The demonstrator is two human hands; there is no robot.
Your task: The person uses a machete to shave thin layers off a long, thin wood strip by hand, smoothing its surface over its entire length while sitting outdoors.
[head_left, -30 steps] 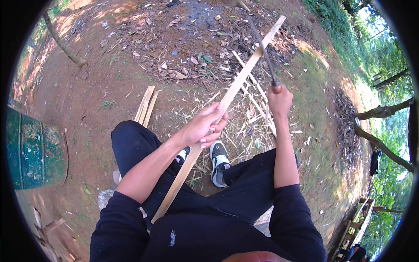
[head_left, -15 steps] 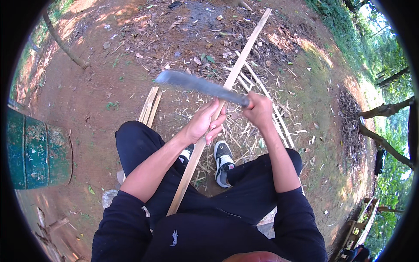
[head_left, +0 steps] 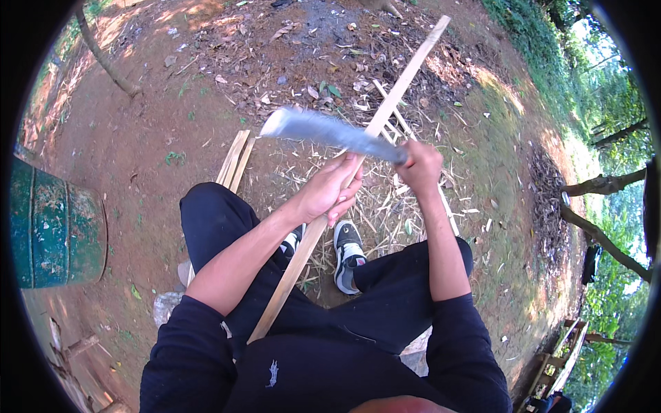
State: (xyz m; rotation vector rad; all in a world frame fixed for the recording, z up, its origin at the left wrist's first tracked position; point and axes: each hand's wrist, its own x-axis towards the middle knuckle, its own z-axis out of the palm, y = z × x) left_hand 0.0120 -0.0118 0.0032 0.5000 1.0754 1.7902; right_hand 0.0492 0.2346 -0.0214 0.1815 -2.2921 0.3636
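Observation:
A long, flat wooden strip (head_left: 407,82) runs slantwise from my lap to beyond my feet. My left hand (head_left: 330,189) is wrapped round its middle, thumb lying along the near face. In my right hand (head_left: 421,166) is the handle of a machete (head_left: 323,132), whose broad grey blade points left and lies across the strip just beyond my left fingers. The blade is slightly smeared by motion, and whether its edge touches the wood I cannot tell. The handle is mostly hidden by my fingers.
Several pale strips (head_left: 391,131) lie on the ground ahead to the right, among scattered shavings (head_left: 385,206). More strips (head_left: 235,162) rest beyond my left knee. A green drum (head_left: 58,230) stands at the left. My shoes (head_left: 349,255) are below the strip.
The strip's far end has swung to the right and its near end a little left. My right hand and the machete have shifted right, with the blade slightly differently angled.

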